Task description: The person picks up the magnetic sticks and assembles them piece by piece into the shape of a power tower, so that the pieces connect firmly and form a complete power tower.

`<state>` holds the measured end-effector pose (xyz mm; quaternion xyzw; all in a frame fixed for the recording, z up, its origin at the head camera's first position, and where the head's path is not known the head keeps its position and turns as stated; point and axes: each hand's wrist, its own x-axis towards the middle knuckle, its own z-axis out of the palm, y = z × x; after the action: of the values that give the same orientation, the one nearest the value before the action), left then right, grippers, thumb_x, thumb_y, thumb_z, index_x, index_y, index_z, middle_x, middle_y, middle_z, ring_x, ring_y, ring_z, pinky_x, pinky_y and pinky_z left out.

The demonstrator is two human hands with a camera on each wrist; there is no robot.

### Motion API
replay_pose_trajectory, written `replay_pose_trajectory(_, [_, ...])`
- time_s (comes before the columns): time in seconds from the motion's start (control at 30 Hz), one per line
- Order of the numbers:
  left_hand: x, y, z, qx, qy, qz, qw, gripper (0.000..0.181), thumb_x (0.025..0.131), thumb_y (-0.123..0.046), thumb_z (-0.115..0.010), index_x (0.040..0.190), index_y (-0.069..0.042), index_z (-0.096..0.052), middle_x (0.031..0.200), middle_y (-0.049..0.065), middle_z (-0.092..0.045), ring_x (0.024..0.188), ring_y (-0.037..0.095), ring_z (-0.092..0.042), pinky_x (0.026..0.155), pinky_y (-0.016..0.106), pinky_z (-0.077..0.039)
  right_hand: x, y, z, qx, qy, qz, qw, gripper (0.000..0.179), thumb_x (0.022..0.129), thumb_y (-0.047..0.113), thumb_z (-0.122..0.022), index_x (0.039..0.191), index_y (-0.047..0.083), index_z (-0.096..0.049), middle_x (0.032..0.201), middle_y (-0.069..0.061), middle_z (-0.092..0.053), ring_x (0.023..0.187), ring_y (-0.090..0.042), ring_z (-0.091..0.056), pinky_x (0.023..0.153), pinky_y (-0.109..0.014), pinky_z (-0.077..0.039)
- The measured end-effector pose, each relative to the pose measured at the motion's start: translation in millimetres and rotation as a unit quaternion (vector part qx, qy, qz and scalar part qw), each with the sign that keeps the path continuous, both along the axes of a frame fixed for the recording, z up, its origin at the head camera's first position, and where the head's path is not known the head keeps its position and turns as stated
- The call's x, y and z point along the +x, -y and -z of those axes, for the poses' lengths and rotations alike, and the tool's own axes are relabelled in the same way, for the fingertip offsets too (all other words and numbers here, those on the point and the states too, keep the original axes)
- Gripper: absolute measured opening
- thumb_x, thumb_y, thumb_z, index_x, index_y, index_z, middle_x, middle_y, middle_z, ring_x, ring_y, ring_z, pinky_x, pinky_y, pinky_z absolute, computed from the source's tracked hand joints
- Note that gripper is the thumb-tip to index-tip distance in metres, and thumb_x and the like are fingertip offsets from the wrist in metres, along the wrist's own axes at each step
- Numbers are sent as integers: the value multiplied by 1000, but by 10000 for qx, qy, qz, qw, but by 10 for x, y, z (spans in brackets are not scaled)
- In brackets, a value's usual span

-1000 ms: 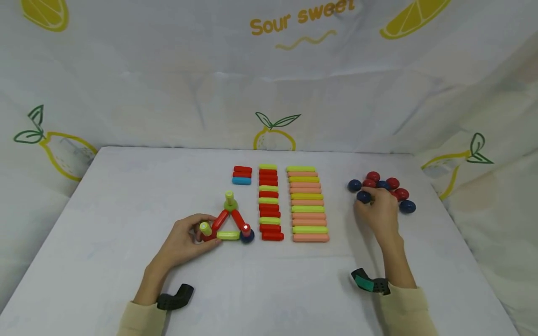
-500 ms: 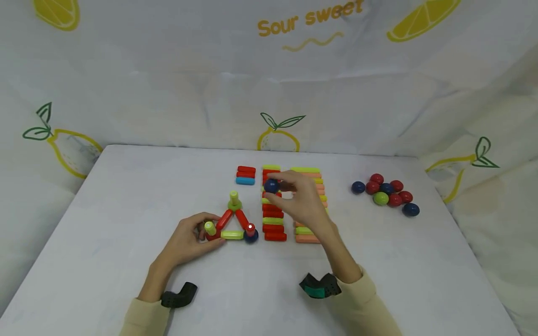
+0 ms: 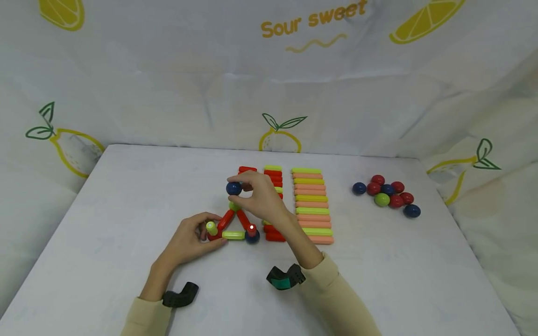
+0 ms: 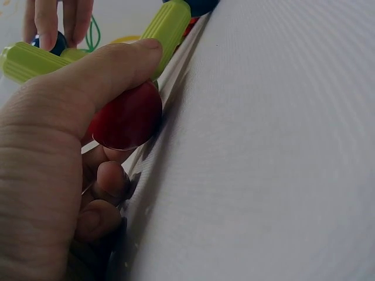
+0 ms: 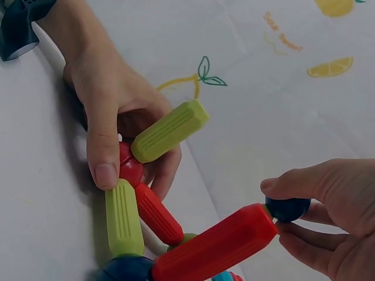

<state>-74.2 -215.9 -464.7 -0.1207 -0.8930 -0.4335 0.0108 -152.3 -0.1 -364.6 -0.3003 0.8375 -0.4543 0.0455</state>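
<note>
A triangular frame of rods and balls stands on the table, with red rods [image 3: 226, 219], a yellow-green rod [image 3: 233, 235] in front and upright rods at its corners. My left hand [image 3: 185, 240] grips its left corner, thumb and fingers around the red ball [image 4: 130, 120]. Between thumb and fingertips my right hand [image 3: 265, 198] pinches a dark blue ball [image 3: 233, 188] over the back corner. The upright there is mostly covered by that ball and hand, so I cannot tell whether they touch. Another dark blue ball [image 3: 252, 236] forms the right corner, bearing a red upright [image 5: 217, 243].
Right of the frame lie a column of short red and yellow-green rods [image 3: 275, 235] and a column of longer rods [image 3: 312, 211]. Farther right is a cluster of loose balls [image 3: 381, 199] in red, blue and green. A printed cloth [image 3: 189, 107] hangs behind the table.
My right hand has taken the blue ball from the cluster and carried it left, across the rods, to above the frame's back corner. The left hand keeps its grip on the frame.
</note>
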Motion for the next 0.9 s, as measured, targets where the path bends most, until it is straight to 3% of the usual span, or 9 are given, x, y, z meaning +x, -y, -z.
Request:
replay_pose_trajectory(0.27, [-4, -3, 8, -41, -65, -15, 10000, 47, 75, -25, -91, 116, -14, -72, 70, -9, -51, 61, 2, -46, 52, 20, -40, 27, -113, -48, 136, -119, 101, 9998, 46, 87, 13, -81, 131, 5, -68, 130, -12, -69, 115, -29, -68, 100, -42, -58])
replay_pose_trajectory(0.47, [8, -11, 13, -100, -47, -54, 9999, 47, 75, -24, -91, 116, -14, -72, 69, -9, -50, 61, 2, -45, 53, 20, -40, -57, -689, -95, 266, -308, 884, 9953, 45, 90, 15, -79, 132, 4, -67, 132, -16, -67, 124, -32, -61, 103, -53, -55])
replay_pose_trajectory(0.57, [14, -10, 18, -102, -32, -77, 9999, 47, 74, -24, -92, 116, -14, -71, 68, -9, -50, 61, 2, -45, 53, 19, -39, -142, -1149, -41, 504, -495, 1569, 9851, 41, 90, 11, -77, 130, 1, -68, 131, -21, -66, 124, -38, -60, 104, -58, -52])
replay_pose_trajectory(0.73, [19, -7, 19, -76, 30, -92, 9999, 48, 74, -24, -92, 116, -14, -71, 69, -9, -50, 61, 3, -46, 52, 20, -39, -245, -1883, 92, 1172, -832, 2619, 9543, 37, 91, 5, -73, 126, -5, -68, 129, -30, -65, 121, -47, -59, 100, -63, -52])
replay_pose_trajectory(0.83, [14, -10, 20, -79, 69, -92, 9999, 48, 74, -25, -92, 116, -15, -71, 69, -8, -51, 61, 3, -46, 53, 20, -40, -262, -2170, 164, 1631, -691, 2887, 9409, 38, 91, 4, -72, 127, -6, -66, 126, -33, -64, 99, -45, -63, 82, -53, -58])
replay_pose_trajectory(0.9, [8, -14, 18, -91, 76, -86, 9999, 48, 75, -25, -92, 116, -15, -71, 70, -8, -51, 62, 4, -47, 53, 20, -40, -262, -2284, 199, 1901, -456, 2906, 9367, 40, 92, 4, -71, 130, -7, -65, 124, -34, -64, 86, -40, -59, 67, -43, -56])
